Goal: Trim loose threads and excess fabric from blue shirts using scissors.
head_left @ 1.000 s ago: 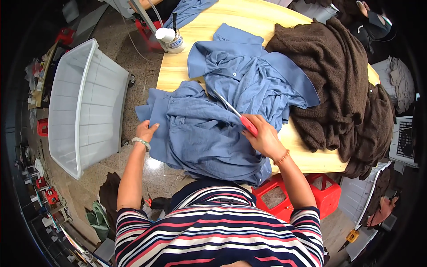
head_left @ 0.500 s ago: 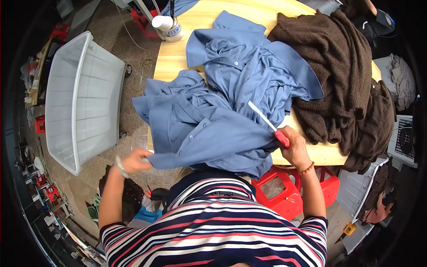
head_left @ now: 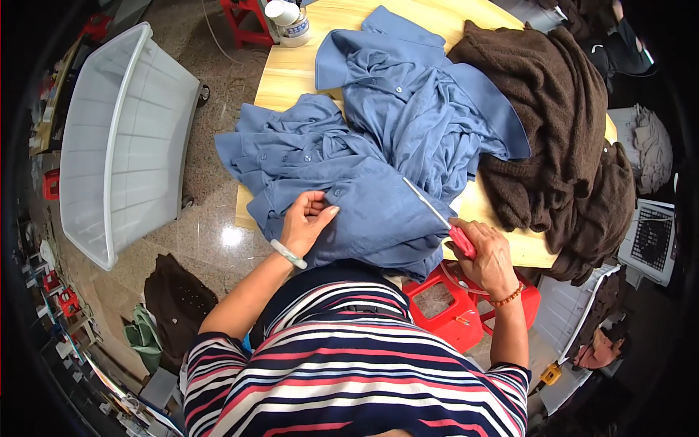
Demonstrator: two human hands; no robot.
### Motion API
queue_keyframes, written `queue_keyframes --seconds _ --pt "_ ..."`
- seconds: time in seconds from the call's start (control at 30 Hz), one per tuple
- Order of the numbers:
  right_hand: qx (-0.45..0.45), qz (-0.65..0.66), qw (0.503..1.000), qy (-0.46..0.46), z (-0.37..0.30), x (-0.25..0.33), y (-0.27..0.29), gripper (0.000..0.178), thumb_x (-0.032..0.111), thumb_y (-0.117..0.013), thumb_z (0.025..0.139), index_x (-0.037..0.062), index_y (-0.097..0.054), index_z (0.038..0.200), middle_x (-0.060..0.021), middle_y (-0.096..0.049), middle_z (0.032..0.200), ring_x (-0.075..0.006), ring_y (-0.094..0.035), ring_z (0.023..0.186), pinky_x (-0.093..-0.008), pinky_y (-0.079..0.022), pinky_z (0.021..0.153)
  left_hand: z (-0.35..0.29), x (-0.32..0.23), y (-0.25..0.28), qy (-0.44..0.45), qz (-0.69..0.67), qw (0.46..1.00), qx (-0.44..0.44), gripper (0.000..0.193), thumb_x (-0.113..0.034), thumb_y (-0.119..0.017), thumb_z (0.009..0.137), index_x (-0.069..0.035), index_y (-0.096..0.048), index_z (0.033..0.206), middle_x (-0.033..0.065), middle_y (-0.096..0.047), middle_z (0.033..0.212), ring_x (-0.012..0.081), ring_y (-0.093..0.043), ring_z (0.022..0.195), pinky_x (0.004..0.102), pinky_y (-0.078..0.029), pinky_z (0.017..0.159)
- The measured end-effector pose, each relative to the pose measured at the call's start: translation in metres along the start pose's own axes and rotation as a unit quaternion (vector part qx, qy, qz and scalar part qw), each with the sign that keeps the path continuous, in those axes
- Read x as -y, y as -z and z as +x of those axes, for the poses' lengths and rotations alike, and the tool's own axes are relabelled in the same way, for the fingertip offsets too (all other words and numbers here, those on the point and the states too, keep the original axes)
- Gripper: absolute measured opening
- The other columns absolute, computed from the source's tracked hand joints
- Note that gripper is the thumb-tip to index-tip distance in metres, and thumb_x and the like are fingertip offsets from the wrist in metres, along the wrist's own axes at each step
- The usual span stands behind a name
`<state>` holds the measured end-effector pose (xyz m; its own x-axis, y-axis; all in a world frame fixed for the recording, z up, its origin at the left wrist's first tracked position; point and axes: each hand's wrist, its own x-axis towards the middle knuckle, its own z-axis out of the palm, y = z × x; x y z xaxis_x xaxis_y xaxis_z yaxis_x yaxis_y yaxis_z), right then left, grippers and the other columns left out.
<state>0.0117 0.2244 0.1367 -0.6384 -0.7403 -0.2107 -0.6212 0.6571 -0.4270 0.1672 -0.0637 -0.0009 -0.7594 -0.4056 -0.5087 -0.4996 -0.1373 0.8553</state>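
A crumpled blue button-up garment (head_left: 371, 211) drapes over the near edge of the table in front of me. At its button edge is my left hand (head_left: 309, 222), with curled fingers and thumb closed on the cloth beside a button. My right hand (head_left: 488, 262) grips a red-handled tool (head_left: 462, 242) with a long, thin metal blade. The blade points up and left, lying over the blue cloth; its exact kind is unclear. Part of the cloth bunches under my right hand. Another blue garment (head_left: 429, 109) with a button lies just beyond.
A dark brown knit pile (head_left: 531, 109) covers the table's right side. On the pale wooden table (head_left: 280, 73), a white-capped jar (head_left: 291, 29) stands far left. A large white wheeled bin (head_left: 145, 146) is to the left. Red stools (head_left: 448, 306) stand below the near edge.
My left hand has moved right and inward, from the garment's outstretched left end to its button edge. The cloth has slackened and bunched. My right hand still holds the tool, nearly in place.
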Motion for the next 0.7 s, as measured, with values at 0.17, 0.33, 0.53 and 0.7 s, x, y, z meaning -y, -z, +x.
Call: queue_keyframes --seconds 0.17,0.33,0.53,0.7 --pt "0.053 -0.001 0.998 0.022 0.005 0.036 0.011 0.042 0.016 -0.071 0.074 0.0071 -0.060 0.114 -0.0123 -0.066 0.085 -0.0303 -0.062 0.079 -0.0397 -0.047 0.073 0.012 0.011 -0.018 -0.141 0.095 0.983 -0.071 0.031 -0.019 -0.077 0.081 -0.002 -0.061 0.100 -0.0012 -0.058 0.083 0.0060 -0.051 0.073 0.0214 -0.044 0.066" --pt "0.146 -0.054 0.988 0.018 0.013 0.052 0.008 0.033 0.023 -0.068 0.081 0.0091 -0.061 0.110 -0.0145 -0.065 0.070 -0.0332 -0.064 0.066 -0.0426 -0.049 0.064 0.021 0.017 -0.021 -0.159 -0.025 0.986 -0.028 0.028 -0.016 -0.077 0.079 0.000 -0.055 0.081 -0.0023 -0.051 0.067 0.0077 -0.042 0.062 0.0248 -0.041 0.059" --pt "0.222 -0.114 0.962 0.115 0.008 0.077 -0.009 0.029 0.034 -0.065 0.084 0.0070 -0.060 0.095 -0.0143 -0.061 0.061 -0.0331 -0.063 0.059 -0.0445 -0.048 0.055 0.014 0.034 -0.024 -0.054 -0.241 0.969 0.003 0.014 -0.010 -0.074 0.084 -0.003 -0.062 0.084 -0.0063 -0.058 0.076 0.0020 -0.047 0.066 0.0196 -0.039 0.060" --pt "0.215 -0.093 0.963 0.135 0.011 0.084 -0.010 0.031 0.030 -0.068 0.080 0.0062 -0.059 0.099 -0.0131 -0.062 0.064 -0.0321 -0.064 0.063 -0.0414 -0.050 0.058 -0.009 0.064 -0.008 -0.004 -0.234 0.970 0.063 0.010 -0.006 -0.073 0.083 -0.006 -0.063 0.086 -0.0057 -0.060 0.079 0.0014 -0.049 0.069 0.0180 -0.039 0.063"
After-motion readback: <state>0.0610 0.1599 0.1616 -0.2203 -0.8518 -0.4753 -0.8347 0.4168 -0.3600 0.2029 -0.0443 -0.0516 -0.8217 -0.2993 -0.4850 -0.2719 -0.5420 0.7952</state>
